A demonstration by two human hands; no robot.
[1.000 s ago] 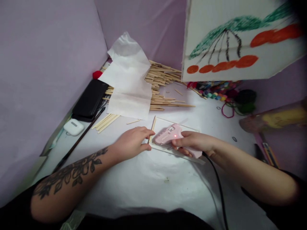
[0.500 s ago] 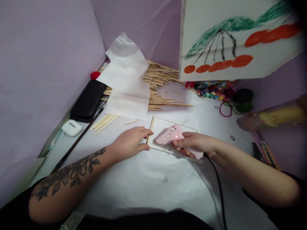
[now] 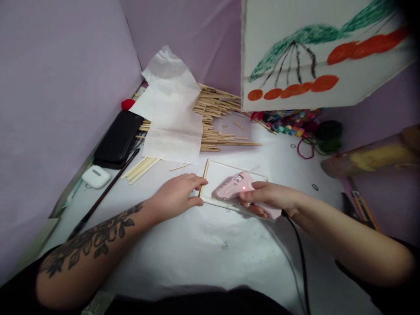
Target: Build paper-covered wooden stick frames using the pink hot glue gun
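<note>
A rectangular frame of thin sticks point(image 3: 236, 208) lies flat on the white table. My left hand point(image 3: 179, 194) has its thumb and fingertips at a wooden stick point(image 3: 204, 175) along the frame's left side, near the lower left corner. In my right hand point(image 3: 271, 197) is a pink hot glue gun point(image 3: 231, 186), its small red light on. The gun is over the frame with its nozzle pointing left towards that stick, and a clear glue stick pokes out behind it. A black cord point(image 3: 300, 249) trails from its grip.
Behind lie a heap of wooden sticks point(image 3: 216, 103) and crumpled white paper point(image 3: 173, 131). To the left are a black case point(image 3: 114, 142), a white earbud case point(image 3: 96, 176) and a dark thin rod point(image 3: 105, 192). A cherry drawing point(image 3: 295, 57) overhangs coloured markers point(image 3: 288, 130) and yarn point(image 3: 328, 138).
The glue gun in my right hand has shifted slightly right, away from the left stick. My left hand keeps its place at the stick. The whole view has drifted a little.
</note>
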